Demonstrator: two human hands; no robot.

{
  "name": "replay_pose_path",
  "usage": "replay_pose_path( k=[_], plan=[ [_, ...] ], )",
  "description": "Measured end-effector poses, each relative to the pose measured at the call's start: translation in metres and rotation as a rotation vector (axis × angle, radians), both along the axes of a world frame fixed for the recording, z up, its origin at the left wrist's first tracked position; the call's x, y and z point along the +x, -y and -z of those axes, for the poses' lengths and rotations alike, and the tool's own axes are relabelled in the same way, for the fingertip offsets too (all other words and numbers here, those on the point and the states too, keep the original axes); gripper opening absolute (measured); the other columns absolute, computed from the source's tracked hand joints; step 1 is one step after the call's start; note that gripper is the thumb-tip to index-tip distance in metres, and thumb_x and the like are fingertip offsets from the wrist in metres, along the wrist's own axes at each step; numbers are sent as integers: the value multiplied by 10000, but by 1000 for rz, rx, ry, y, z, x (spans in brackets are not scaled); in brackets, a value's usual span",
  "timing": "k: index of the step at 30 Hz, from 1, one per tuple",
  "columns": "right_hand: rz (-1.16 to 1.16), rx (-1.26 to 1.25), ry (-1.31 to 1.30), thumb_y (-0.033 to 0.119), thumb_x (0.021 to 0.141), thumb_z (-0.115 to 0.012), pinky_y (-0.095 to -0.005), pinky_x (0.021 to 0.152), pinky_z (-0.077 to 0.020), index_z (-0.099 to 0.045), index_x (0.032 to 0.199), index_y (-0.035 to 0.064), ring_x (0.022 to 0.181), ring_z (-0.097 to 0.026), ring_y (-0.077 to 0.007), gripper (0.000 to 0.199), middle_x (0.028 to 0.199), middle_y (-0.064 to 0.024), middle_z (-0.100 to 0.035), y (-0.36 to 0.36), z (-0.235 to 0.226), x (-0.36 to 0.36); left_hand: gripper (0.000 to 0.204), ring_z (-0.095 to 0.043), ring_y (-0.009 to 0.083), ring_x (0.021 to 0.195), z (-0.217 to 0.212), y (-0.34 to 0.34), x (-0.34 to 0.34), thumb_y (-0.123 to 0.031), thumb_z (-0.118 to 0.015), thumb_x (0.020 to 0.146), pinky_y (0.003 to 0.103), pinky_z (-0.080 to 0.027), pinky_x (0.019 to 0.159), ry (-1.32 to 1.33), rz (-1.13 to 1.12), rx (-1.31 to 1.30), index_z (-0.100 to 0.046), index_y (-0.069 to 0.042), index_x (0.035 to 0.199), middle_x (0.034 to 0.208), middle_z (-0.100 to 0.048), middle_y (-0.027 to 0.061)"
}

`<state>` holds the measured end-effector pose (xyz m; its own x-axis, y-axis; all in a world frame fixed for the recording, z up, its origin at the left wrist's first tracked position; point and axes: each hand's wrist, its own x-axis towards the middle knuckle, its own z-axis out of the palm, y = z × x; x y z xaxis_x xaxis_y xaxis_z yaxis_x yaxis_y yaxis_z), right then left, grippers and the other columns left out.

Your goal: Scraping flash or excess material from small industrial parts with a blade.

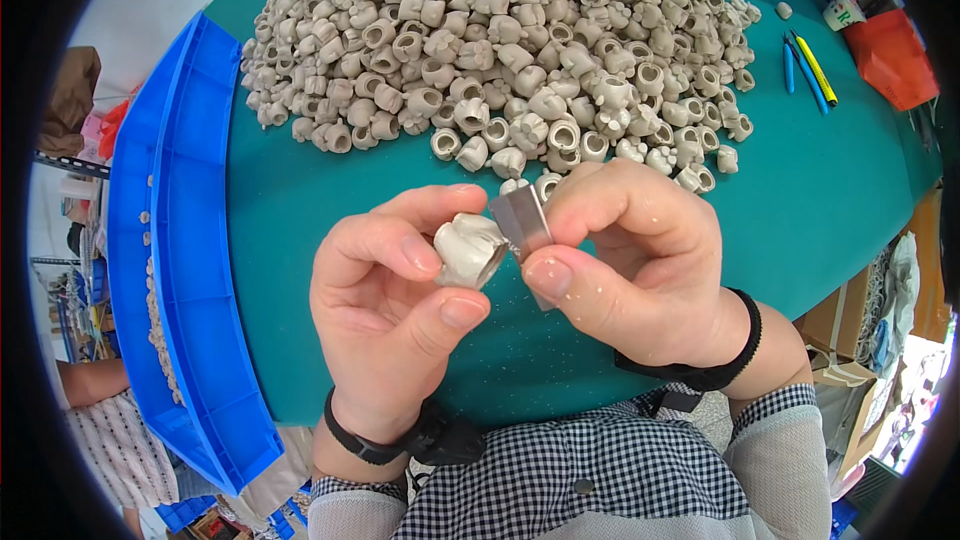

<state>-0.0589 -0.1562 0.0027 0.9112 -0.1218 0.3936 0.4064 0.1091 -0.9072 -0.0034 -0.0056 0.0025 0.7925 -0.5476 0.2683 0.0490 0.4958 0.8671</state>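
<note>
Between the fingertips of my left hand (375, 285) is a small hollow beige-grey piece (466, 250), like unglazed clay, its opening tilted toward the right. My right hand (650, 265) pinches a flat rectangular metal blade (521, 220) between thumb and fingers. The blade stands slanted close beside the piece's open rim; whether they touch I cannot tell. Both hands are above the green table (290, 270). Just beyond them rises a large heap of similar hollow pieces (500, 50), some with rounded knobs. Pale crumbs cling to my right fingers.
Long blue plastic trays (205, 270) line the left side, several small pieces lying in one. At the far right are blue and yellow pen-like tools (815, 70), a red packet (893, 58) and a cup (843, 10). Another person's arm (95, 380) shows at the left edge.
</note>
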Motion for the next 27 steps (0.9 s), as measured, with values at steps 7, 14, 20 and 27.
replay_pose_path(
  k=[7,14,20,27],
  plan=[
    [67,-37,52,-11,688,-580,-213,534,-388,-515,751,8,600,-492,-95,93,683,-50,-532,-3,3,3,304,-491,192,931,0,-1,0,-81,-662,664,302,-419,794,14,5,14,-421,-99,849,1058,-462,138],
    [118,-39,75,18,680,-591,-210,497,-388,-529,715,15,561,-494,-96,72,636,-36,-529,-3,4,5,307,-495,181,921,-2,-1,-1,-94,-670,660,299,-416,794,-9,-8,32,-428,-99,848,1050,-472,130],
    [28,-102,55,-40,690,-576,-228,580,-391,-508,772,4,633,-495,-111,115,720,-68,-539,3,1,2,304,-496,178,918,-3,-1,-1,-101,-672,659,297,-414,795,-11,-15,44,-433,-101,846,1050,-473,127],
    [37,-97,64,-46,684,-573,-228,578,-388,-509,768,2,632,-493,-112,116,717,-65,-541,1,2,4,305,-495,172,911,-2,0,-1,-101,-674,657,291,-410,792,18,-22,47,-435,-102,846,1048,-474,125]
  ],
)
